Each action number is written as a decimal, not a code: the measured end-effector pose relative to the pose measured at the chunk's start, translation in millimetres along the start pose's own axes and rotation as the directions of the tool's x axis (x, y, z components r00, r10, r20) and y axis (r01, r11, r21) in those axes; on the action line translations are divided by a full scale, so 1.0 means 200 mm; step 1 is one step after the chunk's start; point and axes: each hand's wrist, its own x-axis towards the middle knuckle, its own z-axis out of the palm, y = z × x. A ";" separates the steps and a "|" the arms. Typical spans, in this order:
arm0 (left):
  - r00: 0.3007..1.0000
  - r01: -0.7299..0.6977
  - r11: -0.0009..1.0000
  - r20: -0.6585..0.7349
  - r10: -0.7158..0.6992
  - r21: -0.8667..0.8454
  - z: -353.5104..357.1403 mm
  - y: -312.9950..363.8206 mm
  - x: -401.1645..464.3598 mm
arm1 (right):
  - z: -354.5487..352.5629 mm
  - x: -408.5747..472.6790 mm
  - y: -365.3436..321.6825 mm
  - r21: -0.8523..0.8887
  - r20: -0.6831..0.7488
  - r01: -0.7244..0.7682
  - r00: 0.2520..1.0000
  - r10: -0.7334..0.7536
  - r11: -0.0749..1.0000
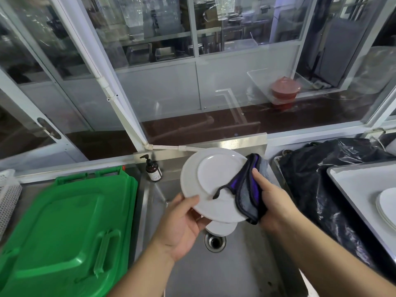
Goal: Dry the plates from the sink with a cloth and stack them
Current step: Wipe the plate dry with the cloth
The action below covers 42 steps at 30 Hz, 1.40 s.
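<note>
While the plate [211, 181] hangs tilted above the sink [235, 264], underside up, wiping should run rim to rim with firm pressure, turning it between passes. Left hand [184, 224] grips its lower edge, thumb on top; right hand [272, 198] presses the folded cloth [246, 189] on its right rim. Stacked plates [387, 204] wait on the right worktop [353, 181].

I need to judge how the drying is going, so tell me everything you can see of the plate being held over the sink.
The round white plate looks like glazed ceramic, with a broad rim around a raised foot ring, so its underside faces the camera. It is tilted above the steel sink. The left hand grips its lower edge; the right hand presses a grey cloth with purple trim over its right edge. Another white dish lies below it, near the drain.
</note>
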 end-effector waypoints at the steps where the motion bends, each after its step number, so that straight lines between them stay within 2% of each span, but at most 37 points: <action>1: 0.999 0.031 0.999 0.004 -0.031 0.017 -0.02 0.04 0.00 | -0.01 0.00 -0.04 -0.046 0.041 -0.009 0.999 0.011 0.999; 4: 0.996 0.074 0.993 0.039 -0.078 0.093 -0.07 0.13 0.01 | -0.03 0.00 -0.14 -0.155 0.119 -0.007 0.993 0.025 0.988; 9: 0.992 0.052 0.998 0.109 -0.057 0.048 -0.05 0.16 0.00 | 0.02 0.01 -0.14 -0.109 0.080 0.021 0.997 -0.012 0.994; 15: 0.994 -0.106 0.994 0.028 0.106 -0.007 0.04 -0.01 -0.04 | 0.07 0.01 0.03 0.048 -0.051 0.047 0.998 -0.045 0.998; 18: 0.983 -0.185 0.979 -0.028 0.183 -0.082 0.13 -0.10 -0.03 | 0.10 0.00 0.16 0.151 -0.050 0.036 0.998 -0.029 0.988; 20: 0.975 -0.208 0.978 -0.076 0.208 0.005 0.15 -0.13 -0.02 | 0.11 0.01 0.18 0.176 -0.054 0.040 0.998 -0.031 0.984; 23: 0.977 -0.158 0.978 -0.121 0.175 0.139 0.11 -0.10 -0.01 | 0.07 0.03 0.12 0.114 -0.057 0.048 0.997 -0.042 0.992; 26: 0.989 -0.082 0.994 -0.113 0.090 0.071 0.06 0.02 0.01 | 0.01 0.03 0.02 -0.009 0.034 0.033 0.999 -0.033 0.999; 31: 0.999 0.015 0.994 -0.038 -0.011 0.108 -0.02 0.20 0.02 | -0.02 0.00 -0.12 -0.149 0.174 0.040 0.985 -0.014 0.988; 34: 1.000 0.005 0.998 0.021 -0.006 0.055 -0.02 0.18 0.00 | 0.02 0.00 -0.11 -0.109 0.088 0.070 0.994 -0.060 0.992; 38: 0.996 -0.085 0.996 -0.022 0.084 -0.032 0.07 0.03 -0.01 | 0.08 0.00 0.01 0.040 -0.083 0.086 0.993 -0.083 0.995; 40: 0.991 -0.127 0.990 -0.050 0.124 -0.060 0.11 -0.05 -0.01 | 0.09 0.00 0.10 0.107 -0.117 0.058 0.992 -0.045 0.993; 42: 0.987 -0.146 0.989 -0.074 0.144 -0.018 0.13 -0.09 -0.02 | 0.08 0.00 0.16 0.145 -0.108 0.019 0.994 -0.003 0.989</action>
